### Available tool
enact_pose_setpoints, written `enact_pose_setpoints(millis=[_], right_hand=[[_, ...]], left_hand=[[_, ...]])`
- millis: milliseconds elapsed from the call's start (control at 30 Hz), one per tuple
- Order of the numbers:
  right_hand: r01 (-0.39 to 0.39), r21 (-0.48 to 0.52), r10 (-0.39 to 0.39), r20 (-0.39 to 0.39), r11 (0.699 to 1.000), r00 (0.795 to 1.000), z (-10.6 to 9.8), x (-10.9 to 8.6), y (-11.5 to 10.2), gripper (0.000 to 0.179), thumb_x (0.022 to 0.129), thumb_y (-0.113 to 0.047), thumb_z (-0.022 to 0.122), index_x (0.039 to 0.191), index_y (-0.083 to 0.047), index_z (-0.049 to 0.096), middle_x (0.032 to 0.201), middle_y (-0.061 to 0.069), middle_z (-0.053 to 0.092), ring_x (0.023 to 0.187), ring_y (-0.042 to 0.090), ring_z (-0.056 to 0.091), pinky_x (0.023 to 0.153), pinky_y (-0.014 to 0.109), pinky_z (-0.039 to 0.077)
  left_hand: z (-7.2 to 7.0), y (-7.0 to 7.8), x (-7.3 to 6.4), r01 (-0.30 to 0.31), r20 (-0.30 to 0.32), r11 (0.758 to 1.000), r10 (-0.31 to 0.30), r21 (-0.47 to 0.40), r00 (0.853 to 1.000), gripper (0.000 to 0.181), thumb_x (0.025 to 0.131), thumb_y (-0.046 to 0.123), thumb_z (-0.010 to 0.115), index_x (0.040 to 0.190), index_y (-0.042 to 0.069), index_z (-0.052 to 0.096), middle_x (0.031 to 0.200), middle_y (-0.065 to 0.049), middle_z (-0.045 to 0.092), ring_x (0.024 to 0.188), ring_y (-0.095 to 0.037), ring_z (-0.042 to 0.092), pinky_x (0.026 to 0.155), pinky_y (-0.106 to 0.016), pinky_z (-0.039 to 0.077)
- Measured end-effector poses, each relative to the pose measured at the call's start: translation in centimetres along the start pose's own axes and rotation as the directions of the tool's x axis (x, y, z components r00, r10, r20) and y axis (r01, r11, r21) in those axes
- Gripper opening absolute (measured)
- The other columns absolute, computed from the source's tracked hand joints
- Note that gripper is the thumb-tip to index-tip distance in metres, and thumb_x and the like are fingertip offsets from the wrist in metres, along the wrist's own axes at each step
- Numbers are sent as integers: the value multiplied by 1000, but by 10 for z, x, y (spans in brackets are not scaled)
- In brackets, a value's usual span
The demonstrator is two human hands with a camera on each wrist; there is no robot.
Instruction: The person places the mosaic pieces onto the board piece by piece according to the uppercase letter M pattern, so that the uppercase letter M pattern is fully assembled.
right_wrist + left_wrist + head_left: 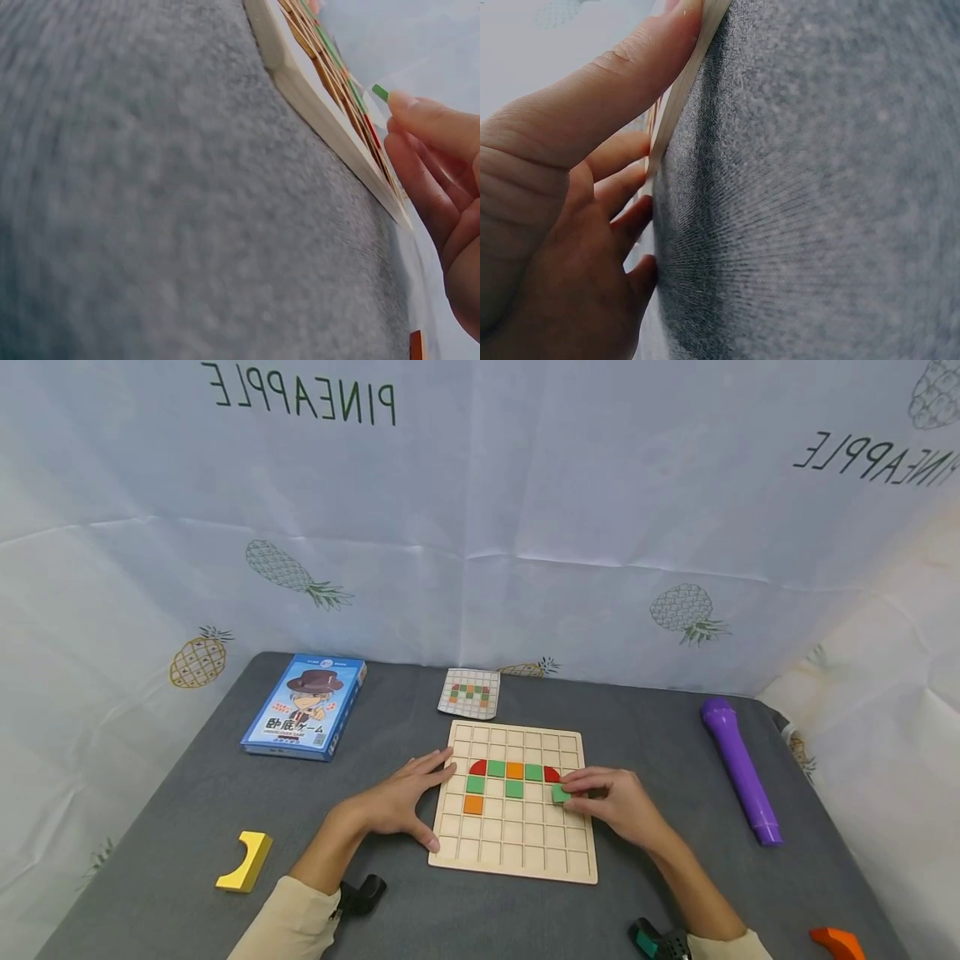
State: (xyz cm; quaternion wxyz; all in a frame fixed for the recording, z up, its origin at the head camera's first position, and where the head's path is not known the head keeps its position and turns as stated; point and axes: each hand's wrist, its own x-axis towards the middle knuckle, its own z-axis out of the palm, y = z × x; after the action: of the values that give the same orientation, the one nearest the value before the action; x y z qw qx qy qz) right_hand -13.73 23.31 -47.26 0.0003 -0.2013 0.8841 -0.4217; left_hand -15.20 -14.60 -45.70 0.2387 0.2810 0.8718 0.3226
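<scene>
A wooden grid board (517,857) lies mid-table, holding several flat tiles. Along one row run a red rounded tile (477,767), a green square (497,768), an orange square (515,770), another green square and a red rounded tile (551,774). Below are green squares and an orange tile (473,805). My left hand (393,797) rests with fingers spread along the board's left edge, thumb at the near corner. Thumb and fingers of my right hand (611,802) pinch a green square tile (380,91) over the board's right side; the fingers hide some cells.
Behind the board lies a card (468,693) with a printed coloured grid. A blue game box (303,706) sits back left, a yellow arched block (247,862) front left. To the right are a purple tube (738,768) and, nearer, an orange piece (838,942). A pineapple-print curtain (480,485) hangs behind.
</scene>
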Motion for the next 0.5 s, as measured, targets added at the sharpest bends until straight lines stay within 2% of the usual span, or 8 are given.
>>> enact_pose_setpoints(millis=[100,300,500], right_hand=[[8,-15,-8,-8,1000,1000,2,1,0,19,82,-19,85,101,-16,83,109,1,80,105,5,71,81,21,59],[-18,-72,16,-19,997,1000,6,2,0,20,82,-20,85,102,-16,83,109,0,80,108,23,73,87,26,60],[-29,-104,28,-10,994,1000,8,4,-1,18,82,-22,85,100,-19,84,107,-2,80,111,26,73,91,33,61]], left_hand=[[0,0,0,2,1,1000,-2,-3,1000,115,71,34,93,161,5,28,174,-12,9,162,-39,7,128,-66,8],[0,-1,1,-1,-2,1000,1,1,1000,115,71,34,93,161,5,29,174,-12,9,161,-39,8,128,-66,9],[0,-1,1,0,-1,1000,0,6,1000,116,71,35,93,161,5,28,174,-12,9,161,-39,7,128,-66,9]])
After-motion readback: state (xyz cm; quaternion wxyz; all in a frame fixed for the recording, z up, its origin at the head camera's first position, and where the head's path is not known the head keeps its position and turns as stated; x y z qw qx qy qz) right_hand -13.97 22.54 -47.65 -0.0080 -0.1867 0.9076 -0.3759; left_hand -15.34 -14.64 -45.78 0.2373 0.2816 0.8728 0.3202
